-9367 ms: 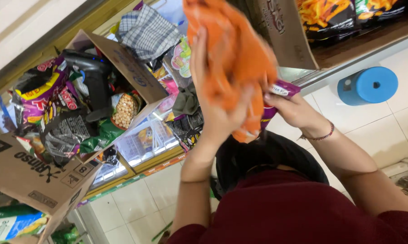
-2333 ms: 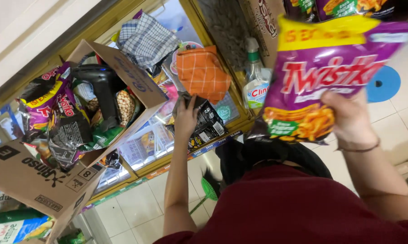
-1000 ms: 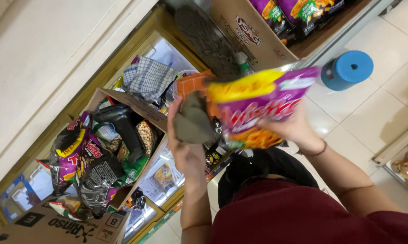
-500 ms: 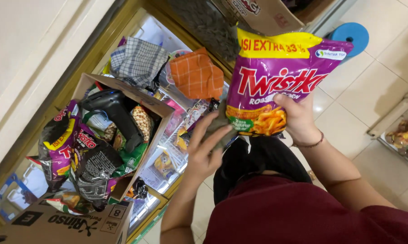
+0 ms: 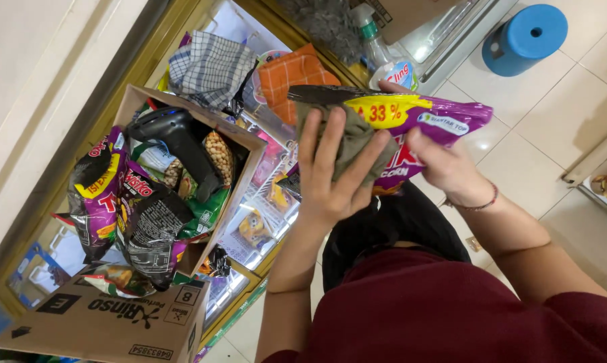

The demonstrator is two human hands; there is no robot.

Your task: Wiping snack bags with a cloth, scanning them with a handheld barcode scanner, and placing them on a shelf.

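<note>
White floor tiles (image 5: pixel 539 128) lie open on the right, while the glass-topped counter (image 5: pixel 256 222) at left is crowded. Nearest, the left hand (image 5: pixel 333 171) spreads its fingers flat over a soft grey-brown cloth (image 5: pixel 354 138), pressing it against the glossy purple snack bag (image 5: pixel 418 128). The right hand (image 5: pixel 444 165) grips that bag's underside; half a second ago it stood upright, now it lies tilted. Farther left, a cardboard box (image 5: pixel 182 255) holds crinkled packets and what may be a black scanner (image 5: pixel 179 138). Beyond sit an orange cloth (image 5: pixel 296 74) and a blue stool (image 5: pixel 522 37).
</note>
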